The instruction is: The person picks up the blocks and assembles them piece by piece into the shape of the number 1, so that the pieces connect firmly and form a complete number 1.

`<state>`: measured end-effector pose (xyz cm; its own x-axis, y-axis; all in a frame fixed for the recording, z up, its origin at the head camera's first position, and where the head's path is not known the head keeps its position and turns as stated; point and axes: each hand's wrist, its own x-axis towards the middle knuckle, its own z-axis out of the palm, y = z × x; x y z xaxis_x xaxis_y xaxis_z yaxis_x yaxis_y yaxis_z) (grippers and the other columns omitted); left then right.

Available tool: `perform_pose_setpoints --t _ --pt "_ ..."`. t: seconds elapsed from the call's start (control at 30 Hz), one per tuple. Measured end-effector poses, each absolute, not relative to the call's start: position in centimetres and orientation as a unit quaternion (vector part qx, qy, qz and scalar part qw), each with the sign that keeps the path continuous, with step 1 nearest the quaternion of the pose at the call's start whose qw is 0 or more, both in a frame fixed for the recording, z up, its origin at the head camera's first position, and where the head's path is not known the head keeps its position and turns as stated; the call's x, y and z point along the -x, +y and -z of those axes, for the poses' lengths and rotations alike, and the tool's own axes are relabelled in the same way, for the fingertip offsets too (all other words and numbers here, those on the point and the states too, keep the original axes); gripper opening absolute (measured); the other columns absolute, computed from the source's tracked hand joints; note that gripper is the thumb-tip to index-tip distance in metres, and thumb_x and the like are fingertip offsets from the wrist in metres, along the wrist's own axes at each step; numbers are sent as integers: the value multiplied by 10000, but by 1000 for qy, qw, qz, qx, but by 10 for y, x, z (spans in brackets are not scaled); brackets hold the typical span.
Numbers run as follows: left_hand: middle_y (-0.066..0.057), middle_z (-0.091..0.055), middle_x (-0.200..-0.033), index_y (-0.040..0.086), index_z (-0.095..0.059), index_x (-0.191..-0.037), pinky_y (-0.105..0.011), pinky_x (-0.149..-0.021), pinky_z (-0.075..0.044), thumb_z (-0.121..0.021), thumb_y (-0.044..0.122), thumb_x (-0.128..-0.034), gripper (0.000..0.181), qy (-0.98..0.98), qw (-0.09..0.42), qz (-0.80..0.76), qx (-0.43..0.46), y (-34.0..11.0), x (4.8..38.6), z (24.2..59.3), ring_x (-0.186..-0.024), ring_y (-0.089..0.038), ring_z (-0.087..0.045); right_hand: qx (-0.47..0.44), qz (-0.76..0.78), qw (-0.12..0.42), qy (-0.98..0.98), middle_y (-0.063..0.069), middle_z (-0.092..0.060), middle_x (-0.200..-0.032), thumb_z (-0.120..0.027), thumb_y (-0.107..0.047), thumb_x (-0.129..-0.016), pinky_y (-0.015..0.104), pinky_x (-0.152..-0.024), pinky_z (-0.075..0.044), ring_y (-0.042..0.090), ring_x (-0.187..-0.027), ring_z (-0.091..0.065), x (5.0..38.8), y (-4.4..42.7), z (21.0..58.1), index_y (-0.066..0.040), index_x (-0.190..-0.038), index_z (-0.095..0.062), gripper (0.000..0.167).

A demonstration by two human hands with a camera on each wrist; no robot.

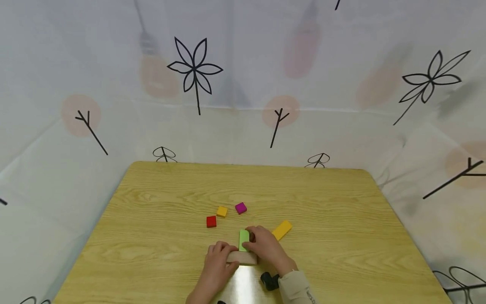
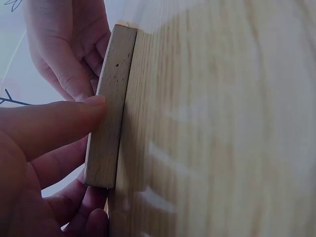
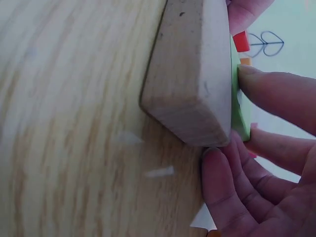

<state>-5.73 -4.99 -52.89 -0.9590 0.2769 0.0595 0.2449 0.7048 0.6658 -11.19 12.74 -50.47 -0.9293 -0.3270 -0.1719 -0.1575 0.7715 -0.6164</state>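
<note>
A plain wooden block [image 1: 247,258] lies crosswise on the table near its front. My left hand [image 1: 217,267] grips its left end, thumb on the near face and fingers behind, as the left wrist view shows with the block [image 2: 111,108] beside the thumb. Behind the wooden block a green block [image 1: 244,240] points away from me, its near end against it. My right hand [image 1: 267,247] pinches the green block; in the right wrist view the thumb lies on the green block [image 3: 238,103], with other fingers near the end of the wooden block [image 3: 190,74].
Behind the hands lie a red cube [image 1: 211,221], a yellow cube [image 1: 222,211] and a magenta cube [image 1: 241,208]. A long yellow block [image 1: 282,230] is just beyond the right hand. A dark object [image 1: 269,281] sits by the right wrist. Patterned cloth [image 1: 235,135] hangs around the table.
</note>
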Motion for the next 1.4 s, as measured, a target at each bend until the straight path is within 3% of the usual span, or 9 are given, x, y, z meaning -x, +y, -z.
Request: perform_pose_setpoints --t 0.33,0.63,1.13,1.4 --pt "34 -443 -996 163 -593 -1030 -364 -734 -319 -649 273 -795 266 924 18 -356 -140 -50 55 533 -908 -176 -368 138 310 141 930 -49 -473 -783 -636 -300 -815 254 -590 -377 102 -683 -437 112 127 509 -53 -1186 -544 454" --pt "3 -416 -1083 174 -574 -1057 -406 -777 -328 -620 334 -814 294 918 64 -372 -122 -50 57 530 -964 -204 -356 137 325 138 926 -53 -476 -788 -623 -329 -825 255 -576 -375 96 -670 -438 109 128 506 -74 -1210 -528 472" --pt "3 -419 -1078 165 -570 -1054 -400 -781 -329 -628 291 -810 281 918 59 -371 -124 -50 56 529 -963 -206 -360 149 354 153 910 -81 -518 -742 -552 -325 -875 250 -540 -389 78 -612 -462 111 136 494 -105 -1241 -506 429" --pt "7 -422 -1063 167 -569 -1059 -378 -761 -323 -636 274 -805 284 918 56 -371 -128 -50 56 530 -934 -194 -363 162 342 125 917 -84 -545 -772 -556 -282 -877 261 -581 -415 74 -650 -495 124 142 488 -104 -1218 -529 385"
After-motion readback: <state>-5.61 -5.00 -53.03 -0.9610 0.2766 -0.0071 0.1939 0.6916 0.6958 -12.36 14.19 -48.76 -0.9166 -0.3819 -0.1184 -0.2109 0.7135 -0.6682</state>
